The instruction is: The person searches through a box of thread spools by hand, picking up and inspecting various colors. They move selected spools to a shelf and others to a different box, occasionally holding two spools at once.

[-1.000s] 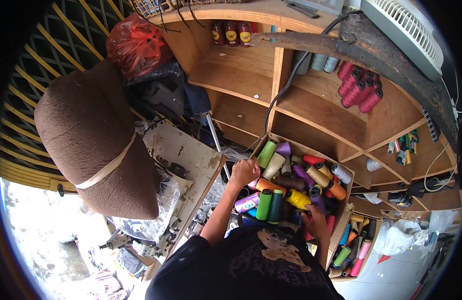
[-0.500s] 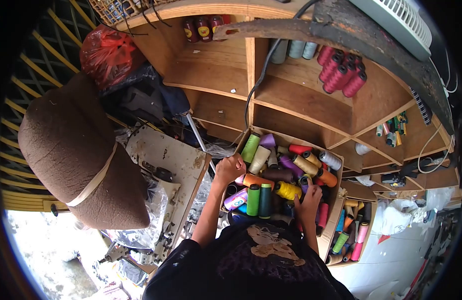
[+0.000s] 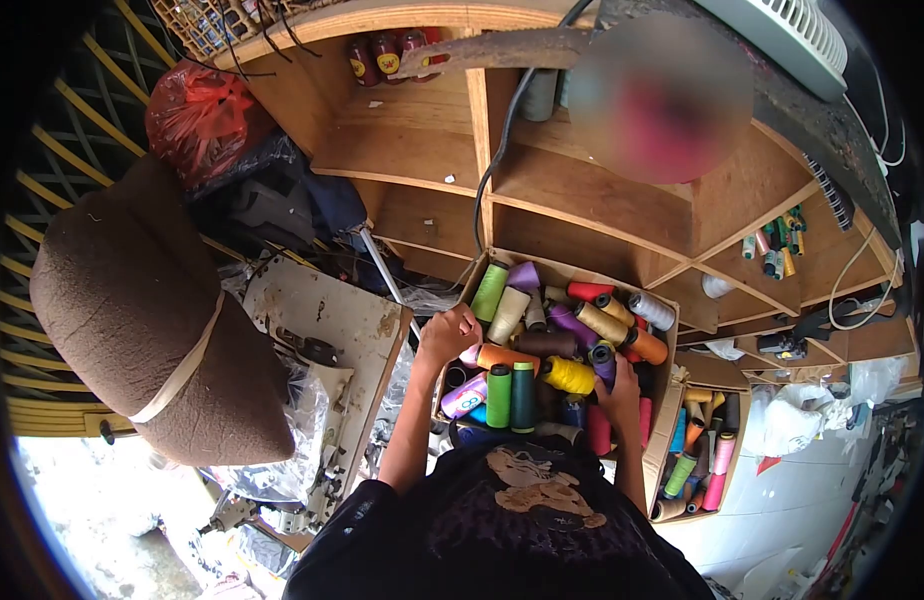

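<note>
In the head view a cardboard box (image 3: 666,405) full of thread cones stands in front of me. My left hand (image 3: 450,336) is closed over the box's left rim, beside a pale pink spool and an orange cone (image 3: 508,357). Inside the right part of the box, my right hand (image 3: 619,396) has its fingers around a purple thread cone (image 3: 604,368), whose dark top points up. Next to that cone lies a yellow one (image 3: 569,376). A green cone (image 3: 498,396) and a dark green cone (image 3: 523,398) stand upright nearer my body.
A second box (image 3: 739,455) of thread cones sits to the right. Behind is a wooden shelf (image 3: 582,195) with small spools (image 3: 772,245) at right. On the left are a sewing machine table (image 3: 327,300) and a large brown bundle (image 3: 132,310). A black cable (image 3: 502,150) hangs down.
My right hand has closed around the purple cone, which now shows more upright and clearer between the fingers. My left hand stays at the rim. The view has shifted slightly.
</note>
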`<state>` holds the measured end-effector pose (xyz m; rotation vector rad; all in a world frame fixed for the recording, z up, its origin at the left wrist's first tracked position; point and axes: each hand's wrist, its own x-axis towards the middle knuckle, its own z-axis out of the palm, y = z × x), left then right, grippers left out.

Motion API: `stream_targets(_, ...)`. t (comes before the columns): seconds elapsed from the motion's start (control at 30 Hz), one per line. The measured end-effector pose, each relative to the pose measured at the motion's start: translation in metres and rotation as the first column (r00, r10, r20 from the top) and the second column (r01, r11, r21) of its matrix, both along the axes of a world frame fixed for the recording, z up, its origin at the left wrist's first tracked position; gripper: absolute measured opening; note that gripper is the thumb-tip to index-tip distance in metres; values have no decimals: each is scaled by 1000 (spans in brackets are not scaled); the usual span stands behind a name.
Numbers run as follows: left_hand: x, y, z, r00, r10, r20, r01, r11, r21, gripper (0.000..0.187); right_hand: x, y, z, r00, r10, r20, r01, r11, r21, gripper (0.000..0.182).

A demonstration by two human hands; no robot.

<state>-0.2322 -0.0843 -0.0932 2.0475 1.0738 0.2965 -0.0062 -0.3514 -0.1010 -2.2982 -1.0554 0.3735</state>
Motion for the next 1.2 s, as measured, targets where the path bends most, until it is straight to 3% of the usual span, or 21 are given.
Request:
stream_targets(0.2, -1, 6, 7, 999, -31, -25, 30, 998, -54, 21, -1, -5, -7, 1000, -21, 20, 20, 999, 25, 57)
stream_targets(0.4, -5, 14, 5, 995, -76, 66, 84, 988, -133, 20, -1, -6, -2, 1000, -23, -12, 23, 999, 41, 56)
stream_targets(0.6, -6, 16, 13, 993, -116, -12, 111, 972, -206, 25, 0, -8, 0, 999, -28, -46, 30, 998, 53, 53)
stream_targets(0.77, -5, 13, 18, 989, -144, -42, 136, 979, -152, 41, 2, -13, -3, 996, -34, -84, 35, 999, 12, 51)
stream_targets(0.93, -3, 11, 14, 985, -154, -77, 145, 983, -115, 37, 0, -20, -4, 996, -73, 47, 76, 995, -61, 51)
stream_targets(1.07, -4, 11, 12, 985, -156, -73, 149, 984, -101, 37, 9, -35, -5, 973, -227, -36, 230, 970, 84, 49)
stream_targets(1.2, 0, 5, 14, 979, -169, -111, 169, 986, -13, 37, 20, -48, -2, 951, -304, -58, 306, 951, 37, 45)
